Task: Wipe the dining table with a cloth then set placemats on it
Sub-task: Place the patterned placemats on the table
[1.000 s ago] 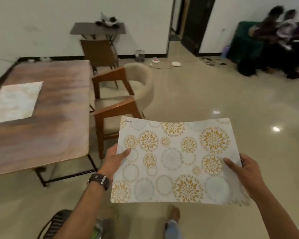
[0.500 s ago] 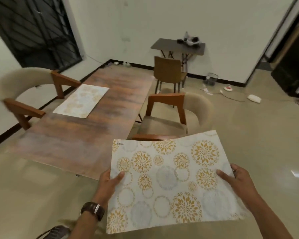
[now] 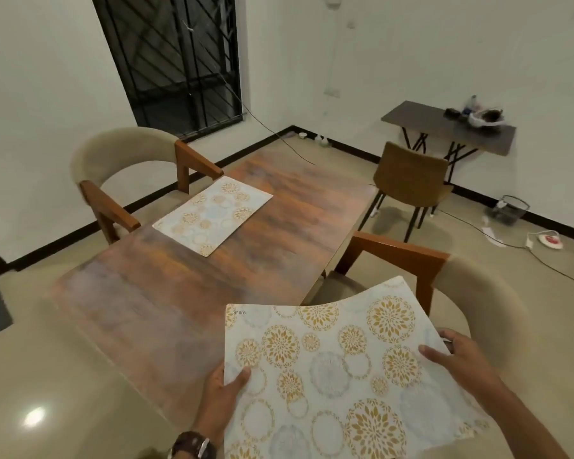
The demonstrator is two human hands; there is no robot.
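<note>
Near the held placemat's (image 3: 338, 369) far left corner, upside-down print reads "KUBER". The left hand (image 3: 221, 392) and right hand (image 3: 458, 359) pinch its side edges, thumbs on top, holding it over the counter's (image 3: 166, 293) near corner. Another placemat (image 3: 212, 215) lies flat there.

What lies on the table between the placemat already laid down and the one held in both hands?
Only bare wooden tabletop lies between the laid placemat and the held placemat, in the head view.
</note>
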